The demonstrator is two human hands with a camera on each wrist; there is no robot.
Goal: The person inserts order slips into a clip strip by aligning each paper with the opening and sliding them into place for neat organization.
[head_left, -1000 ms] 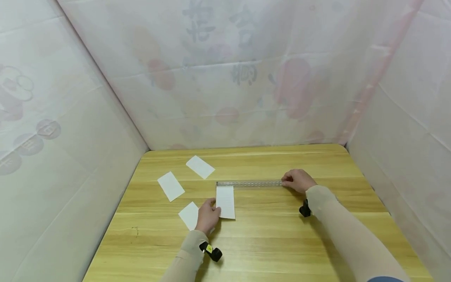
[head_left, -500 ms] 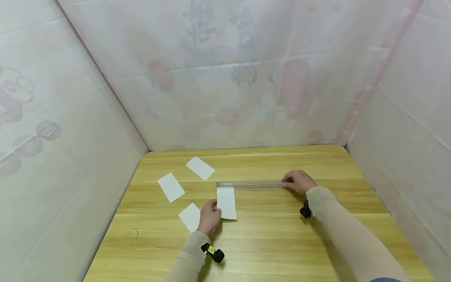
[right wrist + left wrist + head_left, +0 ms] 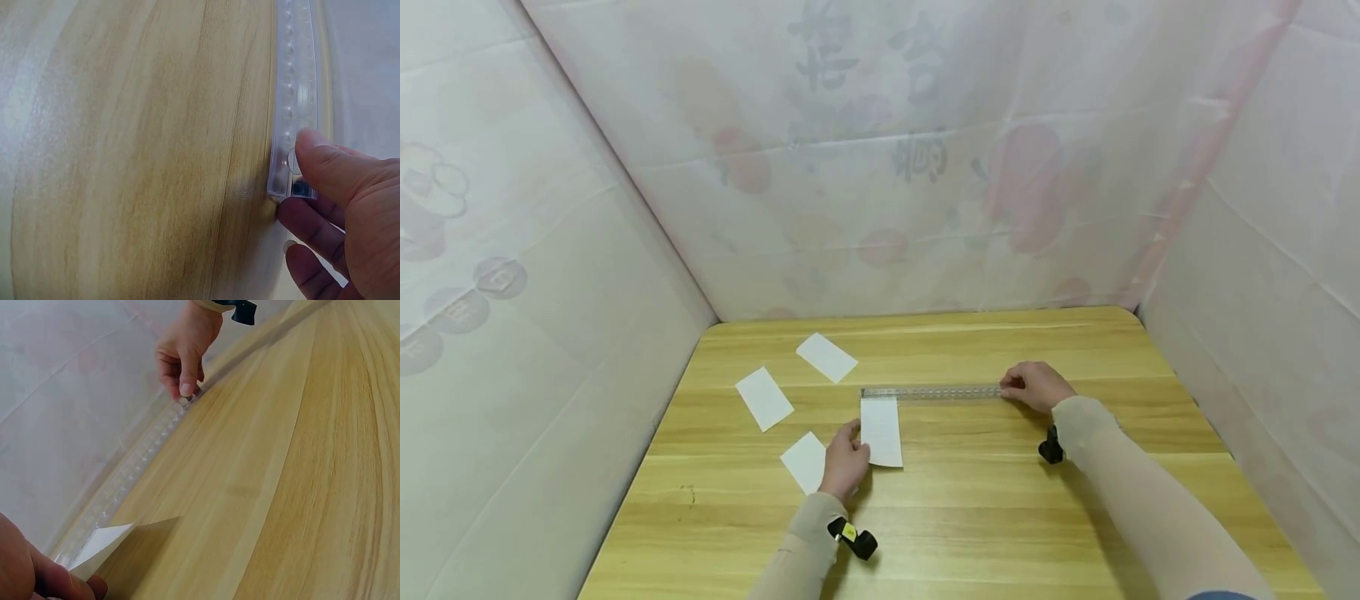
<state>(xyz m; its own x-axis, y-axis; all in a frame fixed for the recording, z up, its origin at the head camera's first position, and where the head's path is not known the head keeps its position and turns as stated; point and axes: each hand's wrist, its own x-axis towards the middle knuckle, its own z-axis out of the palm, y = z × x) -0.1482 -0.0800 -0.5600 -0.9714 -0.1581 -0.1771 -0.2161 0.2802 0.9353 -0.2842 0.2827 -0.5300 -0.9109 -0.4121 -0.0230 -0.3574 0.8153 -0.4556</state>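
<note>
A clear plastic ruler (image 3: 940,392) lies crosswise over the wooden table, its left end along the top edge of a white paper card (image 3: 881,432). My right hand (image 3: 1036,386) pinches the ruler's right end; in the right wrist view the thumb of that hand (image 3: 350,187) lies on top and fingers curl beneath. With thumb and fingers, my left hand (image 3: 846,464) grips the card's lower left edge. In the left wrist view the card (image 3: 103,547) bends up off the table near the left hand (image 3: 37,572).
Three more white cards lie to the left: one card (image 3: 827,357) at the back, another card (image 3: 764,398) farther left, and a third card (image 3: 802,460) partly hidden behind my left hand. Pale printed fabric walls (image 3: 880,208) enclose the wooden table (image 3: 1000,517) at the back and sides.
The card's lower edge shifts slightly right, then a little back left, with my left hand on it. The ruler and my right hand stay almost still.
</note>
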